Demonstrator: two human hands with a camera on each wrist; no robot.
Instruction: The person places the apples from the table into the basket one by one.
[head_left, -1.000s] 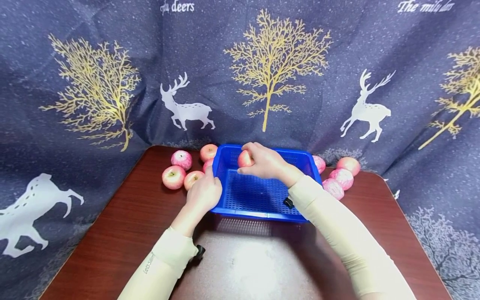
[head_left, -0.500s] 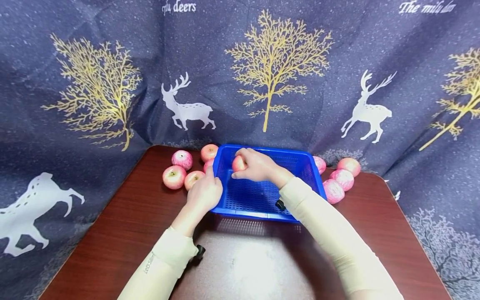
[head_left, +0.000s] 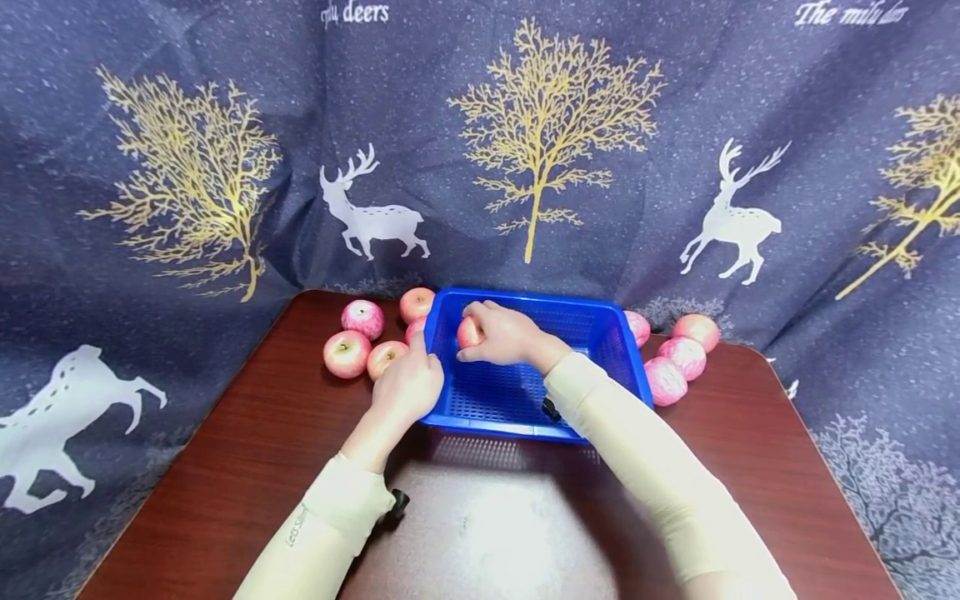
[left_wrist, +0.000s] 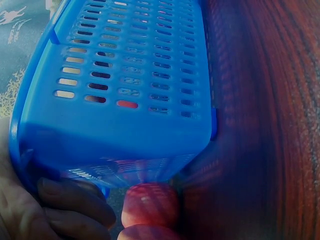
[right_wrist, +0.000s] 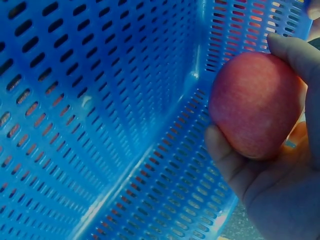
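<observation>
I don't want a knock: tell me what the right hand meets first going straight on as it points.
Probably the left end wall of the blue basket, with the apple in the right hand touching first; depth is unclear.

Basket [head_left: 517,431]: perforated plastic | table [head_left: 247,450]: glossy wood-grain | backdrop [head_left: 420,100]: cloth

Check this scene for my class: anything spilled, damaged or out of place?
Nothing stands out. The blue basket sits upright on the table, the left hand gripping it; the right hand holds an apple. The other apples rest beside the basket, none visibly damaged.
</observation>
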